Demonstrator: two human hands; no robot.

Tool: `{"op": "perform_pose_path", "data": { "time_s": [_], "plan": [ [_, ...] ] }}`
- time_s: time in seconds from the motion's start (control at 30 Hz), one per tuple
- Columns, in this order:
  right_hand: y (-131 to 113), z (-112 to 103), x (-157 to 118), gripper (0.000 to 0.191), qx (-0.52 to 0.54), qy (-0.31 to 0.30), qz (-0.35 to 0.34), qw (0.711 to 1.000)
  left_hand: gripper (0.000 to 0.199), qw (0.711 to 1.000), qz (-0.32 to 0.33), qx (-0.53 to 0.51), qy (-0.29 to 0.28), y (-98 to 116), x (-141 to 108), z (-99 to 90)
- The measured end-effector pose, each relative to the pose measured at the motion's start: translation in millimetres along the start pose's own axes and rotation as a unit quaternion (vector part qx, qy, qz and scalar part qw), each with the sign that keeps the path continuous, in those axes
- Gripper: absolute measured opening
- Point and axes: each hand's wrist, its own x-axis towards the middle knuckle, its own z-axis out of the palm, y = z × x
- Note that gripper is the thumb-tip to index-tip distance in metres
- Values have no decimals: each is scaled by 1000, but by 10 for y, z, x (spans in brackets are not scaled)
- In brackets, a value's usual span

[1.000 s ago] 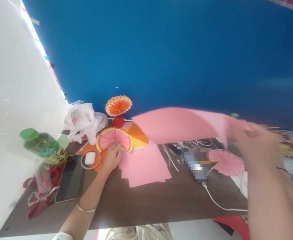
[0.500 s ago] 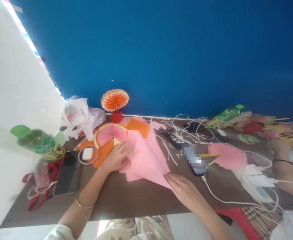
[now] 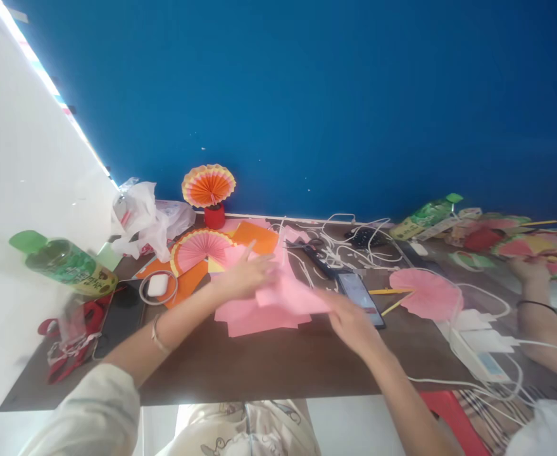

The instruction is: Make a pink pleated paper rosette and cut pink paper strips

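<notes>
A folded-over sheet of pink paper is lifted above a loose stack of pink sheets on the desk. My right hand pinches its right corner. Over the left part of the sheet is my left hand, somewhat blurred, its fingers stretched out and one pointing up; whether it touches the paper I cannot tell. Just left of it lie a pink and yellow pleated paper fan and orange paper. A phone with a lit screen rests beyond my right hand.
At left are a green bottle, a dark phone, a white earphone case and plastic bags. A paper fan flower stands behind. White cables and a power strip lie right, near another person's hand.
My left hand has shifted right across the pink sheet. My right hand has moved up and right with the sheet's corner, lifting it off the stack. The view has also shifted slightly.
</notes>
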Motion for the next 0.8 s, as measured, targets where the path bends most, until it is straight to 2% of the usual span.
{"op": "perform_pose_path", "data": {
  "time_s": [0.1, 0.17, 0.23, 0.27, 0.3, 0.33, 0.43, 0.47, 0.53, 0.57, 0.63, 0.8],
  "plan": [
    [213, -336, 493, 46, -52, 66, 2, 996, 58, 999, -34, -8, -12, -204, 324, -365],
    [193, -593, 678, 47, -74, 134, -1, 988, 65, 996, -60, 28, 58, -237, 361, -596],
    [64, -745, 671, 49, -86, 189, -23, 978, 67, 986, -62, 66, 142, -163, 232, -697],
    [-18, -753, 597, 50, -86, 203, -42, 974, 65, 982, -55, 78, 163, -97, 117, -668],
    [-98, -710, 486, 51, -79, 196, -71, 975, 64, 982, -44, 84, 161, -23, -20, -580],
    [-169, -621, 347, 51, -65, 168, -98, 979, 64, 990, -33, 80, 114, 53, -168, -438],
    [-295, -191, -134, 51, 1, -20, -128, 992, 74, 997, -23, 34, -67, 240, -586, 160],
    [-310, -41, -284, 51, 22, -57, -130, 990, 78, 993, -20, 13, -112, 280, -694, 350],
    [-315, 195, -527, 50, 44, -101, -88, 990, 83, 988, -38, -16, -149, 323, -841, 622],
    [-310, 273, -611, 48, 53, -111, -68, 990, 84, 987, -45, -31, -151, 325, -884, 691],
    [-285, 352, -708, 43, 83, -118, -44, 989, 80, 988, -54, -53, -137, 301, -925, 716],
    [-145, 292, -689, 24, 161, -71, 91, 980, 54, 986, -57, -133, -87, 248, -916, 542]
  ]
}}
